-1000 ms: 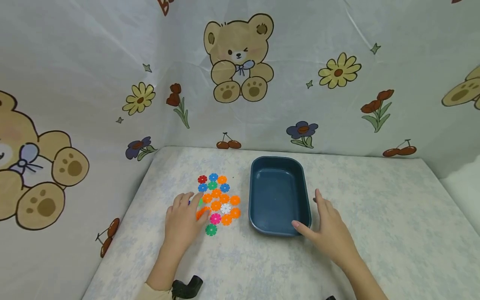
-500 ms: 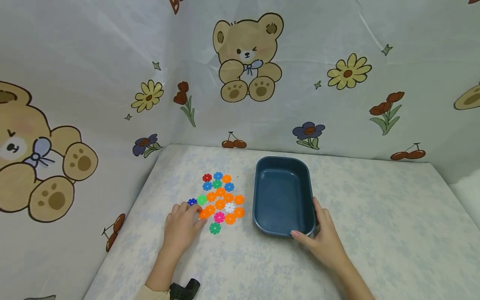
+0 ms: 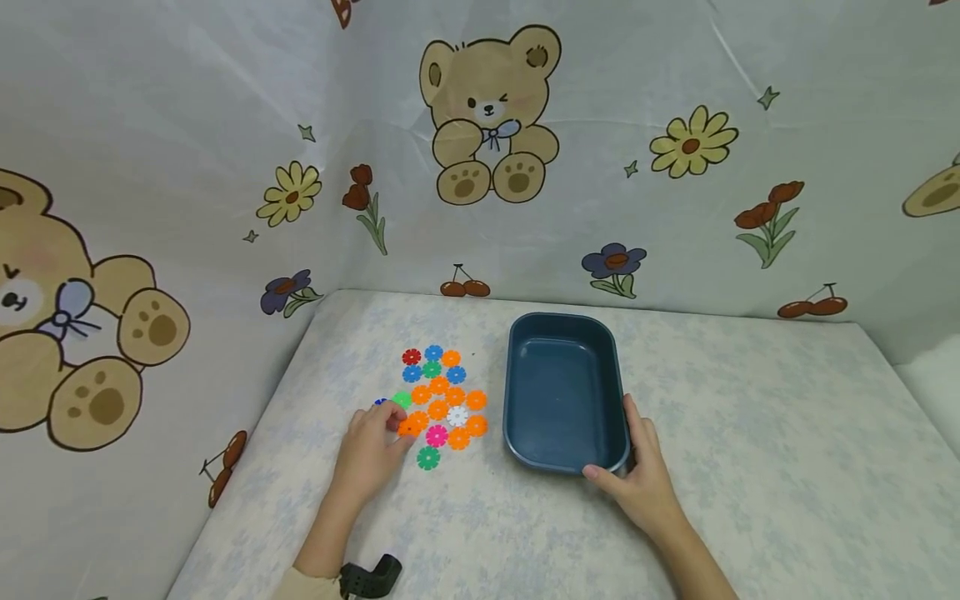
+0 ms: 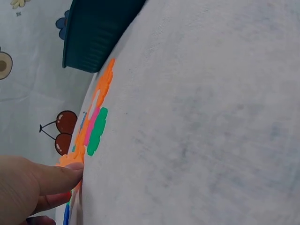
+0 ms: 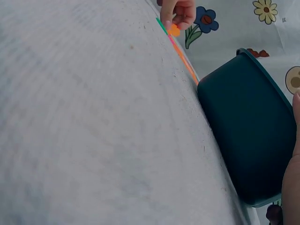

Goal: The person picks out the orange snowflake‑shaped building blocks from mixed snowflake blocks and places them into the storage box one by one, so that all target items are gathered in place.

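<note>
My left hand (image 3: 367,454) pinches an orange snowflake disc (image 3: 408,427) between thumb and fingertips at the left side of a group of flat plastic discs. In the right wrist view that orange snowflake disc (image 5: 174,30) stands tilted up from the table. Orange discs (image 3: 438,409) make up much of the group, with a pink disc (image 3: 437,436), a white disc (image 3: 457,416) and a green disc (image 3: 428,458) close by. My right hand (image 3: 645,483) grips the near right corner of a dark blue plastic bin (image 3: 562,392), thumb at the rim and fingers along the outer wall.
Blue discs (image 3: 456,375), a red disc (image 3: 412,357) and a light green disc (image 3: 402,400) lie at the far and left parts of the group. The pale table (image 3: 750,433) meets a cloth backdrop (image 3: 600,83) with printed bears and flowers.
My left fingers have drawn together on an orange snowflake disc and tilted it up. My right hand has moved from beside the bin to grip its corner. The head view shifted slightly.
</note>
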`<action>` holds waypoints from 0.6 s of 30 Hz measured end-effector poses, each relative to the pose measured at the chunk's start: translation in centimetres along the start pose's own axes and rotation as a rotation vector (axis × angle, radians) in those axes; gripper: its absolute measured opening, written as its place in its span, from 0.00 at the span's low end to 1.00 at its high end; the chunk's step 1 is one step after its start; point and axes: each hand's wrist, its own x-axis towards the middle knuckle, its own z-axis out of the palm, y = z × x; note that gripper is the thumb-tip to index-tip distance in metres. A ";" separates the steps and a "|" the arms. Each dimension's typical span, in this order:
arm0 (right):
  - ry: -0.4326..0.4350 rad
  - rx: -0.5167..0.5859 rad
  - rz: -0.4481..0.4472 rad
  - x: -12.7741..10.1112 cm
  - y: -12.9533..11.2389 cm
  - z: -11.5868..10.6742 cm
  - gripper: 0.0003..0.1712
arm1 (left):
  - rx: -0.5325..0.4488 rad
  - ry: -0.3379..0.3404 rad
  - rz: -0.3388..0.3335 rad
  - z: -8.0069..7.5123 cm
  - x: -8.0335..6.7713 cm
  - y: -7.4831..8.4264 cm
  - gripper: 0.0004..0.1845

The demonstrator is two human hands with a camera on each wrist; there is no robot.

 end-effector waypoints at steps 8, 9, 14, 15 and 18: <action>0.015 0.037 -0.070 -0.1 1.0 0.2 0.70 | -0.065 -0.091 0.024 -0.5 -0.2 1.1 0.12; 0.016 0.039 -0.071 -0.1 1.0 0.3 0.70 | -0.090 -0.105 0.031 -0.6 -0.2 1.3 0.12; 0.020 0.034 -0.054 -0.1 1.1 0.3 0.71 | -0.285 -0.173 0.063 -1.1 0.2 3.8 0.11; 0.019 0.034 -0.052 -0.1 1.2 0.3 0.72 | -0.327 -0.188 0.066 -1.2 0.4 4.6 0.10; 0.019 0.038 -0.060 -0.2 1.2 0.3 0.72 | -0.414 -0.223 0.089 -1.4 1.0 7.3 0.10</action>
